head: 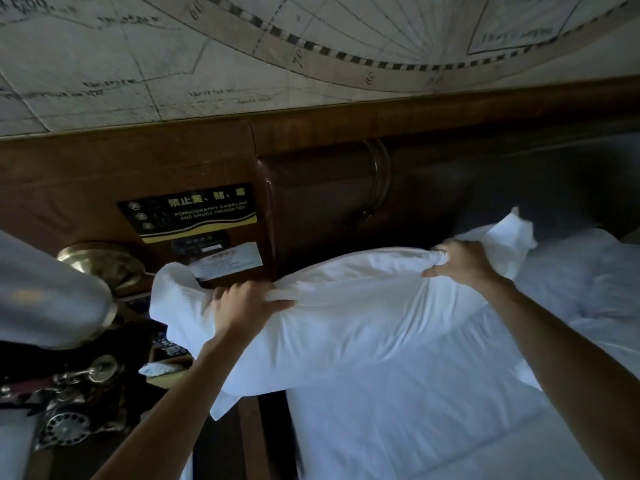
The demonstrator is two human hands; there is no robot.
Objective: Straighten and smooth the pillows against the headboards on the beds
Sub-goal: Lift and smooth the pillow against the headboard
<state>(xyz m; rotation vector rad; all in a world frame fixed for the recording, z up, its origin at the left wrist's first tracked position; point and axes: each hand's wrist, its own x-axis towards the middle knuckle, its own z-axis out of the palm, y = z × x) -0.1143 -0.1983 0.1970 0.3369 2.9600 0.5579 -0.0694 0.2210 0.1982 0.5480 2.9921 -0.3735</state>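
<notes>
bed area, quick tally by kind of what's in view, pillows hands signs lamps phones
pillows: 2, one held, one lying at the right
hands: 2, left hand, right hand, both gripping the held pillow
wall signs: 1
lamps: 1
rotary phones: 1
total: 7

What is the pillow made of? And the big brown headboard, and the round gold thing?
The pillow looks like soft white cloth, probably cotton: it wrinkles where the left hand and right hand grip it. The headboard looks like smooth, slightly shiny brown leather or vinyl; I can't tell which. The gold thing looks like polished brass, since it gleams.
</notes>
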